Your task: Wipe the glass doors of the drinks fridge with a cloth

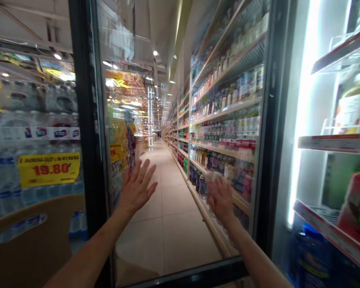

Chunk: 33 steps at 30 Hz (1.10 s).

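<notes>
A glass cooler door (180, 224) in a black frame stands in front of me. My left hand (138, 185) is at the glass left of centre, fingers spread and holding nothing. My right hand (222, 202), blurred by motion, is at the right side of the pane with its fingers over a whitish cloth (213, 177). The cloth appears pressed against the glass; most of it is hidden by the hand. Shelves of bottles (228, 140) and a tiled aisle floor (147, 228) show in the pane.
Right of the door, a lit cooler has shelves (333, 143) with drinks, including a red pack (358, 204). On the left stand stacked water bottles (33, 116), a yellow price sign (49, 169) and a brown panel with a cut-out handle (33, 252).
</notes>
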Each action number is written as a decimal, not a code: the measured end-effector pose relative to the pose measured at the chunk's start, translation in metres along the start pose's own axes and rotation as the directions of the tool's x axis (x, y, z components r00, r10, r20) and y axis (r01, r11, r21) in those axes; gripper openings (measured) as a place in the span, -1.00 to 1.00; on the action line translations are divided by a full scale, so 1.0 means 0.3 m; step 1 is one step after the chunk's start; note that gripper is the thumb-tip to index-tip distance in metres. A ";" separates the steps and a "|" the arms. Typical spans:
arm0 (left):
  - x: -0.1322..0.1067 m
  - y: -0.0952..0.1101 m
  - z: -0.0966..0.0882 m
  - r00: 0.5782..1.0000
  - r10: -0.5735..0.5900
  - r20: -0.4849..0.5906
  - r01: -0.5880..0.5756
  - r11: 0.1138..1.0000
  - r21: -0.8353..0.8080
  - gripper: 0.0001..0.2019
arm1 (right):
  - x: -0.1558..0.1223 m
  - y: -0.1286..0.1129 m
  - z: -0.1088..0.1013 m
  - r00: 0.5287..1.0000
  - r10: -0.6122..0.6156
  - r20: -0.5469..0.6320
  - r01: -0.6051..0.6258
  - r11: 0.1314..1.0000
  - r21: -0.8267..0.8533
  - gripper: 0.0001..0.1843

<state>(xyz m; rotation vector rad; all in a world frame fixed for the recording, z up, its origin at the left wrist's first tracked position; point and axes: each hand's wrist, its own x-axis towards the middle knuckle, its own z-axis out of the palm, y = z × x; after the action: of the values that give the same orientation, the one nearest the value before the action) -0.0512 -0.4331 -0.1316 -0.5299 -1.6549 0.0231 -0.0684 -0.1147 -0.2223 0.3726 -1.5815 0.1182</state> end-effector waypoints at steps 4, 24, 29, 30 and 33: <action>0.003 0.006 -0.004 1.000 0.015 -0.012 -0.014 1.000 0.017 -0.36 | -0.002 0.165 -0.013 0.854 0.446 -0.269 -0.484 0.870 -0.095 -0.44; -0.003 -0.004 0.003 1.000 0.022 -0.017 -0.022 0.999 0.030 -0.35 | 0.134 -0.097 0.059 0.998 0.045 -0.054 -0.047 0.998 -0.029 -0.42; -0.003 -0.003 0.001 1.000 0.018 -0.001 -0.018 0.999 0.038 -0.36 | 0.113 0.105 0.025 0.974 0.175 -0.143 -0.191 0.975 -0.111 -0.45; -0.003 -0.002 0.001 1.000 0.017 0.001 -0.017 0.999 0.038 -0.36 | 0.119 0.147 0.023 0.941 0.272 -0.201 -0.299 0.947 -0.116 -0.45; -0.005 0.001 0.002 1.000 0.015 -0.004 -0.015 0.999 0.033 -0.36 | 0.163 0.137 0.037 0.850 0.425 -0.312 -0.467 0.881 -0.071 -0.42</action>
<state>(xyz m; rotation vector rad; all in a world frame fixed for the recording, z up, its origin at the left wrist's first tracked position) -0.0516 -0.4331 -0.1331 -0.5169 -1.6431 0.0606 -0.0918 -0.0875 -0.1684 -0.1347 -1.3503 0.3991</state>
